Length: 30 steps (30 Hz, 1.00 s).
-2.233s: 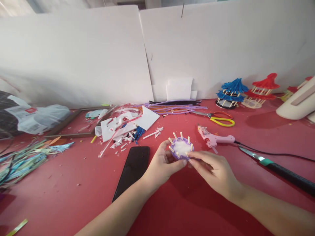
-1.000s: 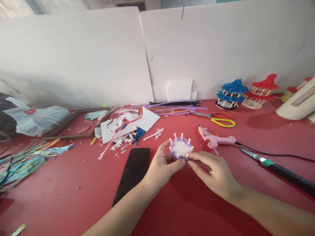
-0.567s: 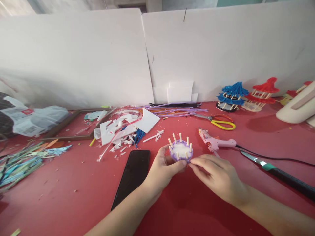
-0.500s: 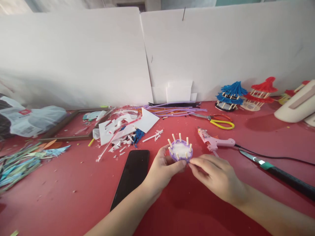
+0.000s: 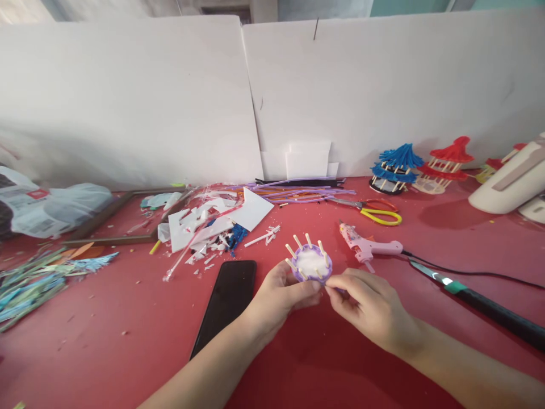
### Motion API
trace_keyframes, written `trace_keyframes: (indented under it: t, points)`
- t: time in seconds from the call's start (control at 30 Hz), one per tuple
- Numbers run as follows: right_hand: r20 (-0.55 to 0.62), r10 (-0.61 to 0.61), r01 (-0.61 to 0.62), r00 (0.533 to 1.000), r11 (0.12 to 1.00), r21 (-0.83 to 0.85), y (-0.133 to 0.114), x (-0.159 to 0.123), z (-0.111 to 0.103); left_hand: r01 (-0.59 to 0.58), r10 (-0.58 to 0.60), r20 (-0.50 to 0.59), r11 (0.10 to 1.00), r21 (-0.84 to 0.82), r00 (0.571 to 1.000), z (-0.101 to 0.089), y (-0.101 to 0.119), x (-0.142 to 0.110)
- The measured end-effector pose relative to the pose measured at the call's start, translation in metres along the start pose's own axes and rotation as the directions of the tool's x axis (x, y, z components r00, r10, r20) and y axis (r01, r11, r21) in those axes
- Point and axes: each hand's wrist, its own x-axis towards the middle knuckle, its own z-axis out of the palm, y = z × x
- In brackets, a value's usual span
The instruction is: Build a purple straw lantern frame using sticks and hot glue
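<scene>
A small round purple-rimmed disc [image 5: 310, 262] with a white top and several short wooden pegs standing around its edge is held just above the red table [image 5: 128, 318]. My left hand [image 5: 279, 295] grips it from below and the left, thumb against its near rim. My right hand [image 5: 368, 307] pinches the disc's near right edge with thumb and forefinger. Whether a peg is in that pinch is hidden.
A black phone [image 5: 225, 301] lies left of my hands. A pink glue gun [image 5: 368, 246] with its cord, a craft knife [image 5: 481, 298] and yellow-handled scissors [image 5: 378, 213] lie to the right. Paper scraps [image 5: 208, 224] and purple straws [image 5: 298, 193] litter the back; blue [image 5: 395, 167] and red [image 5: 451, 162] model pavilions stand far right.
The disc has tilted slightly and shifted a little left and toward me in both hands. The view has drifted a little; nothing on the table moved.
</scene>
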Motion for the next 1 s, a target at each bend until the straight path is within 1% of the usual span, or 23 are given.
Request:
trace_keyframes:
  t: [0.1, 0.27, 0.37, 0.47, 0.57, 0.67, 0.87, 1.0]
  points:
    - [-0.029, 0.004, -0.003, 1.0, 1.0, 0.025, -0.001, 0.002, -0.003, 0.038, -0.037, 0.021, 0.998, -0.05, 0.999, -0.002, 0.004, 0.001]
    - [-0.087, -0.029, 0.033, 0.996, 0.998, 0.047, -0.003, 0.002, -0.008, 0.078, -0.076, 0.017, 0.992, -0.098, 0.997, -0.004, 0.009, 0.003]
    - [-0.088, -0.028, 0.034, 0.996, 0.998, 0.06, -0.004, 0.0, -0.01, 0.084, -0.081, 0.035, 0.993, -0.08, 0.996, -0.003, 0.009, 0.003]
    - [-0.059, -0.025, 0.03, 0.998, 0.997, 0.074, -0.003, -0.002, -0.012, 0.075, -0.072, 0.05, 0.996, -0.052, 0.996, -0.003, 0.008, 0.002]
    - [-0.029, -0.037, 0.04, 0.999, 0.996, 0.08, -0.001, -0.003, -0.013, 0.052, -0.051, 0.054, 0.998, -0.021, 0.997, -0.002, 0.006, 0.0]
    - [-0.037, -0.039, 0.041, 0.999, 0.997, 0.059, 0.003, -0.003, -0.012, 0.038, -0.038, 0.042, 0.999, 0.01, 0.998, -0.002, 0.005, 0.0]
    - [-0.049, 0.022, -0.017, 0.999, 0.995, 0.099, 0.007, -0.002, -0.009, 0.019, -0.022, 0.044, 0.998, 0.058, 0.999, -0.001, 0.004, 0.0]
    - [-0.037, 0.049, -0.043, 0.998, 0.988, 0.151, 0.006, -0.002, -0.008, 0.018, -0.025, 0.086, 0.996, 0.087, 0.996, 0.0, 0.005, -0.001]
